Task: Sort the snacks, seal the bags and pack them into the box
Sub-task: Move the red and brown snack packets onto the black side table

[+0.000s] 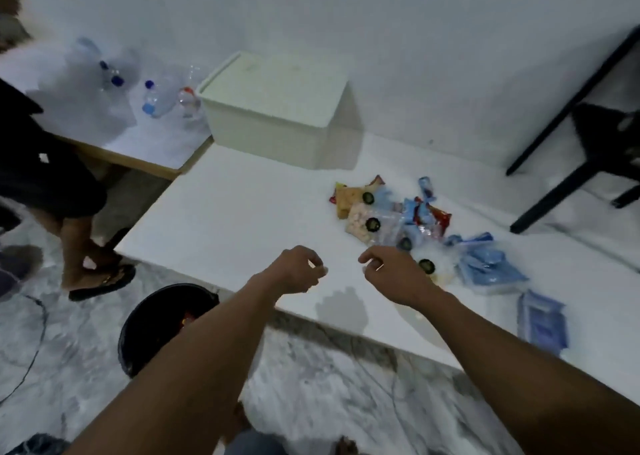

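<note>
My left hand [298, 269] and my right hand [391, 269] hover close together over the front of the white table [235, 212], fingers pinched. A faint see-through shape, apparently a clear bag [342, 310], hangs between and below the fingertips; blur hides its contents. A closed white lidded box [277, 115] stands at the table's back left. A pile of snack bags [391, 215], yellow, red and blue with black round labels, lies to the right of my hands. Blue zip bags [485, 264] lie further right, and one more blue bag [542, 319] sits near the front edge.
A black bin [156, 319] stands on the marble floor under my left forearm. A person in dark shorts and sandals [52, 184] stands at the left. Plastic bottles [156, 99] lie on a neighbouring table. Black chair legs [568, 174] are at the right.
</note>
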Motion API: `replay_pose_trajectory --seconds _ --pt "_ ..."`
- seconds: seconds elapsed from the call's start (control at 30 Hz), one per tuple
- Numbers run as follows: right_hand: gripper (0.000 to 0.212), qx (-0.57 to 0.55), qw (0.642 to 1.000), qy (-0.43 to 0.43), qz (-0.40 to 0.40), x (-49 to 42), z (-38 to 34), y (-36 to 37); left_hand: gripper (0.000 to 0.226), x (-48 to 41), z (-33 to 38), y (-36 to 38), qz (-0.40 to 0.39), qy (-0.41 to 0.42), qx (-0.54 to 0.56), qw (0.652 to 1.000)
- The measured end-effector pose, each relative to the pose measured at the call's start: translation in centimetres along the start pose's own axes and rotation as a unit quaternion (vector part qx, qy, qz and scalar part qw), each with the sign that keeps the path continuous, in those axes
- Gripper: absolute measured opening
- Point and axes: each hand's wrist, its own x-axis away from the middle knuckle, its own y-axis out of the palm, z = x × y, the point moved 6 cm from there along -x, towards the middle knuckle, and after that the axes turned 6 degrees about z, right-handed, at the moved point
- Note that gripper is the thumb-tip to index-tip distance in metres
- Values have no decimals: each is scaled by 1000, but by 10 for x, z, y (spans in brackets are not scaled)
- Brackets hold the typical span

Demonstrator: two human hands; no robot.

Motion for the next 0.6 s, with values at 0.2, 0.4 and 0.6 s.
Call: replay_pose_trajectory --seconds 0.2,0.4,0.6 --pt "17 0 987 70 143 33 98 -162 26 -2 204 67 -13 189 -95 977" --pt "15 -7 961 114 253 53 155 -296 26 -22 344 88 -7 266 -119 957" --pt "18 21 928 152 341 61 196 -404 29 -52 462 96 23 368 -111 923"
